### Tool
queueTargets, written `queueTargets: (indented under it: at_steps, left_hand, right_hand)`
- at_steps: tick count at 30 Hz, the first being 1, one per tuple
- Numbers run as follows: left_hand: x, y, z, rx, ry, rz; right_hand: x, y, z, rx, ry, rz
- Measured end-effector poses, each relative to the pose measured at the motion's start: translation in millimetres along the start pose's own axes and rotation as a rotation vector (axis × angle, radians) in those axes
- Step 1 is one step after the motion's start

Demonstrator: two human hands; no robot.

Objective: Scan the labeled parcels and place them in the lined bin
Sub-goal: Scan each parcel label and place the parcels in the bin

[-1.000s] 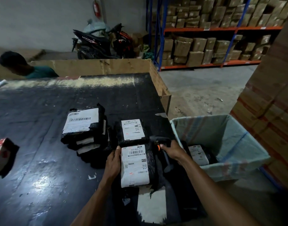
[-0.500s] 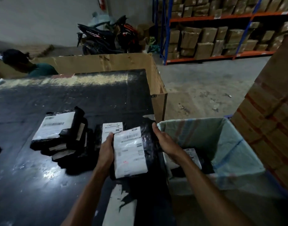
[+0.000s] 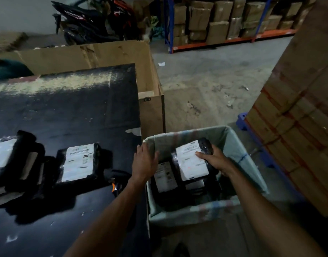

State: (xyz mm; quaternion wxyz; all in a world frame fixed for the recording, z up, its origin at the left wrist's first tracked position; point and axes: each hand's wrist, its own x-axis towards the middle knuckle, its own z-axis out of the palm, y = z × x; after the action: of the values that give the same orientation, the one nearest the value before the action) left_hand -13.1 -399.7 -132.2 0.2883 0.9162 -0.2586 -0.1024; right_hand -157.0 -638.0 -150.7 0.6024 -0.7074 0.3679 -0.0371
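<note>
While the right hand [image 3: 216, 160] grips a labeled parcel [image 3: 193, 160] inside the lined bin [image 3: 239, 145], the left hand [image 3: 145, 160] hovers spread, empty.

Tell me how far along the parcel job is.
Done: at least one labeled parcel already lies in the lined bin. In hand: the right hand holds another parcel over the bin, not yet released; the left hand is open at the rim. Left: a parcel and a stack on the table.

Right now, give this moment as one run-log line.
right hand: holding parcel over lined bin | left hand: open, empty, at bin rim
</note>
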Motion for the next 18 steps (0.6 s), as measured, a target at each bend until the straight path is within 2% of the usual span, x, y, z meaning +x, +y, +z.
queueTargets:
  at_steps: [3,7,14,18]
  left_hand:
    - [4,-19,29,0.209,-0.144,-0.005]
    - [-5,-36,50,0.39,-0.078,0.093]
    - [-5,-38,54,0.373,-0.06,0.093]
    - [-5,-36,52,0.367,-0.06,0.083]
  right_hand:
    - [25,30,-17,-0.073,0.048,0.053]
    - [66,58,-17,-0.137,0.066,0.139]
    - [115,137,36,-0.14,-0.014,0.399]
    - [136,200,49,-0.397,0.011,0.554]
